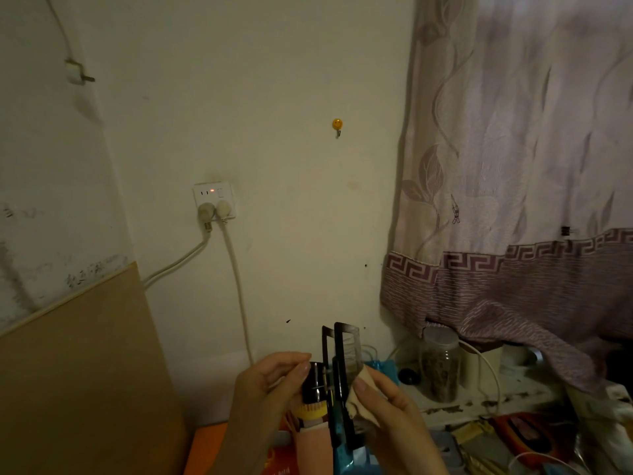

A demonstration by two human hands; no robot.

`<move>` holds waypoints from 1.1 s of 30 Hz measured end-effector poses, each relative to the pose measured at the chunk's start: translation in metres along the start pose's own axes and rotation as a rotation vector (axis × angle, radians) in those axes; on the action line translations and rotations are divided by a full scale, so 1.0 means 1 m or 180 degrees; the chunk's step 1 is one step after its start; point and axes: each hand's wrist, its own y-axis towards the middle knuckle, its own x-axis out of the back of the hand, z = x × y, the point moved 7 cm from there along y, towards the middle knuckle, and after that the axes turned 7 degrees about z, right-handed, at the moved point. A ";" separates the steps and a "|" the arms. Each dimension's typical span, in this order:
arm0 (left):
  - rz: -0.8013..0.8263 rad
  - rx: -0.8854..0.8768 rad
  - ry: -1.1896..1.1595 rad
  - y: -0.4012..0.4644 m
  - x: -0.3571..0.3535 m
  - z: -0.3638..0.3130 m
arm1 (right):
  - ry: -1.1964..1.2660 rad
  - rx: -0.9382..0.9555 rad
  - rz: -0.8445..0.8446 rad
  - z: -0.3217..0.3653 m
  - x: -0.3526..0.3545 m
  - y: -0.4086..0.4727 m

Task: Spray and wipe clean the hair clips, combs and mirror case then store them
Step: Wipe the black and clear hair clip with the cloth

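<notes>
At the bottom centre my left hand (270, 382) grips a spray bottle (313, 385) with a black top, a yellow band and a pink body, held upright. Two dark flat combs (339, 371) stand upright just right of the bottle. My right hand (387, 402) holds them together with a beige cloth (361, 395), pinched under the thumb against their lower part. The comb teeth are hard to make out in the dim light. No hair clips or mirror case are visible.
A glass jar (440, 368) of dark bits stands on a cluttered white ledge (455, 406) at the right, under a mauve curtain (513, 200). A brown board (78, 365) leans at the left. Two cables hang from a wall socket (214, 200). Blue packaging (352, 454) lies below the hands.
</notes>
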 end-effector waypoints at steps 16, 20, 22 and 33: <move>0.0980 0.0276 0.0025 -0.003 -0.030 0.004 | -0.0502 0.0577 -0.0398 0.011 0.013 -0.002; 0.0959 0.0231 0.0178 -0.003 -0.032 0.005 | -0.0617 0.0731 -0.0401 0.016 0.012 -0.004; 0.1011 0.0200 0.0241 -0.003 -0.035 0.005 | -0.0664 0.0765 -0.0447 0.017 0.014 -0.005; 0.1184 0.0189 0.0384 -0.001 -0.038 0.004 | -0.0944 0.0910 -0.0410 0.025 0.011 -0.006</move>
